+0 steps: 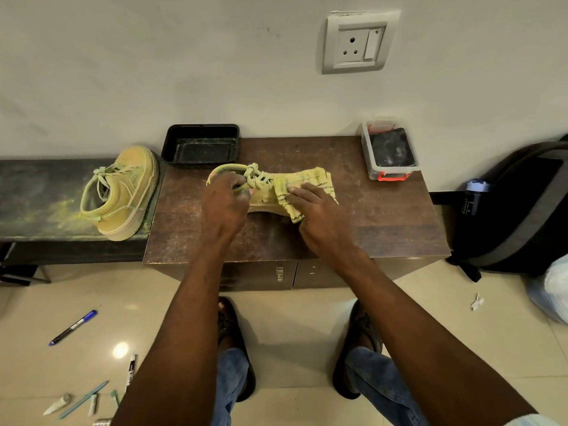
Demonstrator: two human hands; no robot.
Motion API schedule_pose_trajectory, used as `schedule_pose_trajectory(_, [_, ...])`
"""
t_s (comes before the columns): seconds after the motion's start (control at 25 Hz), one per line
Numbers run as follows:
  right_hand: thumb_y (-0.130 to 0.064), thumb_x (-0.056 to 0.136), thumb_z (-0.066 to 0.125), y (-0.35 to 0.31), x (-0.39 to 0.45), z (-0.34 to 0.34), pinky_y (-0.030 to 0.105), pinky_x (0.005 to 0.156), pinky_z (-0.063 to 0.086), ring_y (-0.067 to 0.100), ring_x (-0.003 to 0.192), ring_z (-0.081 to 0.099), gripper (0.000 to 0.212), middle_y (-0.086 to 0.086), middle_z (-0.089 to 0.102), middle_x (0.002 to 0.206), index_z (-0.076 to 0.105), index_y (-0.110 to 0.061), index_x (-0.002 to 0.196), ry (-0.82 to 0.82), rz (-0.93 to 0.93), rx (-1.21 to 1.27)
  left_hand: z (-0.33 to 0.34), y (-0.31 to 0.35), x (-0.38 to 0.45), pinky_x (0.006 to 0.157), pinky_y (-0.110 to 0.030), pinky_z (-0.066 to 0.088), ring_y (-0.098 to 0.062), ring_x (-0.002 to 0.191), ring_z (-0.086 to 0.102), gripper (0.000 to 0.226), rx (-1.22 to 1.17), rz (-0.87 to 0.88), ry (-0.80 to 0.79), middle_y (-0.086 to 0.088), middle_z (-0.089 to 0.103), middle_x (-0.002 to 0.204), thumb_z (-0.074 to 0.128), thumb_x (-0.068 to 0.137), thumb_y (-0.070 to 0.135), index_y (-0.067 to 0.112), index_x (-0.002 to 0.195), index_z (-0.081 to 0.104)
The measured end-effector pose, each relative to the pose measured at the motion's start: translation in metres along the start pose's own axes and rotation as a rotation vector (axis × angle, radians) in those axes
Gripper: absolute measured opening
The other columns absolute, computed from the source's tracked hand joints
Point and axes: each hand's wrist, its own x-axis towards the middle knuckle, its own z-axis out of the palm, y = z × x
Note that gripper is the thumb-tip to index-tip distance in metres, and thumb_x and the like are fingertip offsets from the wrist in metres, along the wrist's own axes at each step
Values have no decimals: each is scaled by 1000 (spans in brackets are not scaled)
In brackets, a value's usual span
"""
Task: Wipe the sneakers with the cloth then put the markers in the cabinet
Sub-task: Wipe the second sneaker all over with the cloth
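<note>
Markers (73,328) lie on the floor near my feet, my left hand (222,204) grips the sneaker (261,192) collar, my right hand (316,210) presses the cloth (307,182) flat on it, and beyond sit a black tray (200,146) and a lidless box (389,152) holding something dark.

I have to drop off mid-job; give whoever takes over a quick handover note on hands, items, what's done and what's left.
Left hand grips the heel collar of the sneaker on the cabinet, steadying it.
Right hand presses the yellow cloth onto that sneaker's toe end, fingers flat.
Second sneaker sits on the dark bench to the left, yellow powder around it.
Blue marker and black-and-white marker lie on the floor, left.
Done: wiping under way on one sneaker.
Left: finish it, check the second, then put the markers in the cabinet; its doors are shut.
</note>
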Motion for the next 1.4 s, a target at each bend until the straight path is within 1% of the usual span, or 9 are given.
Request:
schedule_pose_trajectory(0.16, [5,74,48,17,6,-11,42,104,42,29,126,46,52,10,60,129,61,-6,123,89,318,33,-13,-4,-2,64,-18,35,-13,82,56,13,-23,41,-42,1,66,94,70,82,16,11,94,71])
schedule_pose_trajectory(0.28, [1,69,43,2,2,-6,37,103,41,27,124,49,56,8,62,126,64,-8,120,-12,17,39,-15,-6,-2,69,-19,37,-12,85,57,13,-38,49,-67,3,66,99,71,82,17,13,95,72])
schedule_pose_trajectory(0.44, [5,70,49,7,9,-13,39,103,42,27,122,49,53,10,62,125,63,-6,120,79,327,46,-17,-7,-2,66,-15,35,-9,85,55,16,-47,51,-58,6,64,99,71,83,16,12,98,71])
schedule_pose_trajectory(0.6, [2,66,43,5,2,-9,36,105,40,26,123,48,58,9,62,126,64,-7,120,-40,20,84,-13,-8,0,63,-15,33,-11,84,55,15,-16,48,-63,-1,66,101,71,83,19,14,97,71])
schedule_pose_trajectory(0.72, [7,71,48,13,6,-12,37,105,38,28,124,47,53,12,61,126,62,-4,121,69,328,52,-14,-7,1,65,-14,34,-10,85,54,16,-13,41,-59,-1,66,101,70,83,20,15,98,70])
schedule_pose_trajectory(0.88, [5,66,45,7,0,-4,33,109,32,29,127,46,60,11,60,129,62,-4,123,-48,14,94,-10,-7,0,69,-18,38,-14,90,56,22,-3,55,-65,-1,65,101,69,83,28,14,100,69])
schedule_pose_trajectory(1.04, [9,71,48,14,8,-8,40,112,33,31,130,42,56,14,57,131,59,-3,125,59,336,58,-7,-4,-1,86,-40,45,-20,94,53,27,2,77,-84,4,57,84,70,82,37,11,82,64])
schedule_pose_trajectory(1.2, [6,70,42,5,4,0,38,110,35,30,129,42,60,9,58,132,59,-7,126,-38,60,37,-7,1,-3,91,-41,44,-23,89,53,27,0,87,-49,6,51,81,70,83,33,7,80,63])
schedule_pose_trajectory(1.4, [10,69,44,-1,7,-2,44,108,37,35,127,44,56,15,60,127,61,-1,121,57,182,54,-7,-2,-2,72,-29,36,-17,80,48,26,-16,98,-43,5,52,76,71,82,31,11,71,57])
